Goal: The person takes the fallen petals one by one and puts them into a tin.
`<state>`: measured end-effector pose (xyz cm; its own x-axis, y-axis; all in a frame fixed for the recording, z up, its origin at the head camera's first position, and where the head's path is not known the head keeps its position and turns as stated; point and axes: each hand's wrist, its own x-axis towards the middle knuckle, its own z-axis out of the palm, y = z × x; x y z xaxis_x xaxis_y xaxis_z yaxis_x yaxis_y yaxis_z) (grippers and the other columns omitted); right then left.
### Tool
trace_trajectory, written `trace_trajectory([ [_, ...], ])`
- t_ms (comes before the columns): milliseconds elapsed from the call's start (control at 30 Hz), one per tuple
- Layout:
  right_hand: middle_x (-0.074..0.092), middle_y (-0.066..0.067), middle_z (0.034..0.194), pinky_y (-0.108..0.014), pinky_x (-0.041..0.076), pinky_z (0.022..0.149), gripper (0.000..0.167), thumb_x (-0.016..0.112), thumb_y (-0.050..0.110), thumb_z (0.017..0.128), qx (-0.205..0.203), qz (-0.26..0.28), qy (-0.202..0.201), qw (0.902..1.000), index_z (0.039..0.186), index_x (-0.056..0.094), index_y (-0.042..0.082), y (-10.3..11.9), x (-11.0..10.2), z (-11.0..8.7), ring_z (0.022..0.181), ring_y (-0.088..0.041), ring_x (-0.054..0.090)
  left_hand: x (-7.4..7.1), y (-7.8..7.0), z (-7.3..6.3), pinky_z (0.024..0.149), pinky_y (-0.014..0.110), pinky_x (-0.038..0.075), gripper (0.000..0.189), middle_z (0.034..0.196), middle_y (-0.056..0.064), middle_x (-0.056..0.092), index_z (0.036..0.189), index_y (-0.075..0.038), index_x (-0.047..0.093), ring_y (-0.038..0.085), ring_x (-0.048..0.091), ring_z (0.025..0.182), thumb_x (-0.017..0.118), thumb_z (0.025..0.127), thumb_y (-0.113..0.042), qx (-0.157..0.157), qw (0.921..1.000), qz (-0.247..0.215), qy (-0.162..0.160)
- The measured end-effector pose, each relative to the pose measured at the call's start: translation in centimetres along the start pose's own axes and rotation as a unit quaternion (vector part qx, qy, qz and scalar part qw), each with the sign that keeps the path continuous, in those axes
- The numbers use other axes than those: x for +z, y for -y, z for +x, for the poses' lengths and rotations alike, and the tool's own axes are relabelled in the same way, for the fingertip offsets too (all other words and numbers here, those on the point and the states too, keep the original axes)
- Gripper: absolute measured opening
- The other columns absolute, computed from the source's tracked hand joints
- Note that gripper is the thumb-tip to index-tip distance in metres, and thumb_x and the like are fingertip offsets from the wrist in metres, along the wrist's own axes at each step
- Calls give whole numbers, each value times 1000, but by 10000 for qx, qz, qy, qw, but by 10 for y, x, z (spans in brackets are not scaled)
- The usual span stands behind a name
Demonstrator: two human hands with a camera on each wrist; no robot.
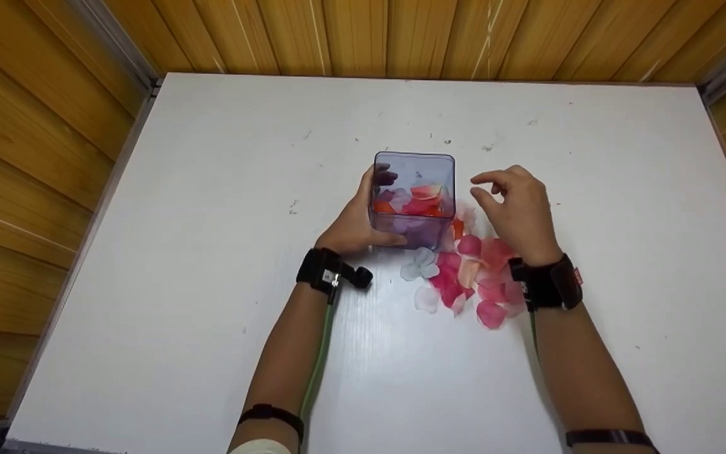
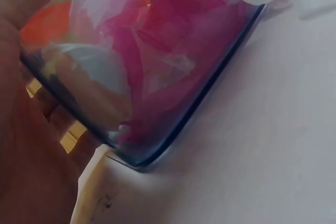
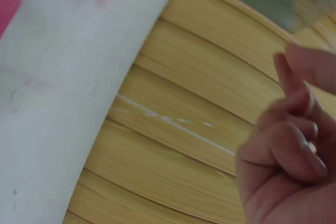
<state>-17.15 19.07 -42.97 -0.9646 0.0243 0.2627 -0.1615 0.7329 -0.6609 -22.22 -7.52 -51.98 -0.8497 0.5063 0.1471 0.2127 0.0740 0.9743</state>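
Note:
My left hand grips a clear bluish square plastic container at its left side, the thumb across the near wall and fingers behind. Pink, orange and white artificial petals lie inside it. Through the wall in the left wrist view, these petals press against the plastic near a lower corner. To the right of the container my right hand is raised, holding nothing. Its thumb and index fingertips are apart, and the other fingers curl toward the palm.
Loose pink, red, peach and white petals are heaped on the white table, between the container and the right wrist. Wood-look panels stand behind the table's far edge. Cameras on straps sit on both wrists.

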Motion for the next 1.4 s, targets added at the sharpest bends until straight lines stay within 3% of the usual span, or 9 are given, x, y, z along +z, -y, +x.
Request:
trace_trajectory([
  [133,59,-21,95,-43,44,74,24,73,5,94,313,-636,1060,9918,118,77,2,-11,9,0,90,-35,54,1,1,-2,118,33,34,129,156,11,39,162,-22,15,15,42,140,98,63,-25,-59,10000,43,-1],
  [233,58,-23,101,-48,48,78,25,73,5,94,566,-883,1604,9815,118,76,2,-17,13,-1,95,-37,55,1,1,-2,118,34,34,130,156,12,39,162,-23,15,16,43,140,99,62,-26,-101,9999,23,-10],
  [367,58,-23,101,-52,50,82,17,73,7,94,724,-932,1895,9748,109,79,2,-19,13,0,99,-39,55,0,1,-2,118,34,35,130,154,7,41,162,-23,16,15,43,140,99,62,-25,-87,10000,4,-35],
  [533,60,-21,100,-48,46,79,15,70,9,96,528,-665,1894,9782,105,78,1,-14,-1,2,94,-36,53,-1,1,0,117,31,35,126,154,5,41,160,-23,18,11,42,140,98,63,-24,-73,9999,69,-36],
  [667,62,-19,100,-44,42,78,17,68,13,98,457,-358,1747,9829,107,76,0,-7,-17,3,92,-33,51,-2,0,0,117,31,35,126,155,10,40,160,-22,17,13,40,141,98,64,-25,-59,10000,71,-15],
  [833,62,-14,96,-38,41,74,22,66,21,101,690,195,1435,9870,108,74,1,0,-28,4,87,-27,50,-4,-1,-1,118,33,34,127,156,10,40,161,-22,15,16,41,142,98,64,-26,-78,9999,117,-37],
  [1033,57,-7,88,-28,39,70,23,69,19,100,654,1155,273,9908,108,74,-1,12,-26,2,83,-19,48,-4,-2,0,117,32,35,126,153,4,41,161,-23,16,12,43,139,98,64,-27,-85,9999,107,-74],
  [1200,53,-2,84,-24,34,60,13,73,9,96,-66,1977,-842,9766,102,75,-2,31,-14,-5,71,-16,45,-3,-2,0,118,32,34,125,153,4,41,160,-23,17,11,43,139,98,65,-26,-39,9999,111,-55],
  [1400,48,-1,83,-21,27,54,7,76,2,92,-856,2502,-1137,9577,98,79,-1,46,14,-13,72,-17,41,-1,-1,0,118,32,33,124,153,1,41,160,-24,18,12,40,141,98,65,-24,-1,10000,81,1],
])
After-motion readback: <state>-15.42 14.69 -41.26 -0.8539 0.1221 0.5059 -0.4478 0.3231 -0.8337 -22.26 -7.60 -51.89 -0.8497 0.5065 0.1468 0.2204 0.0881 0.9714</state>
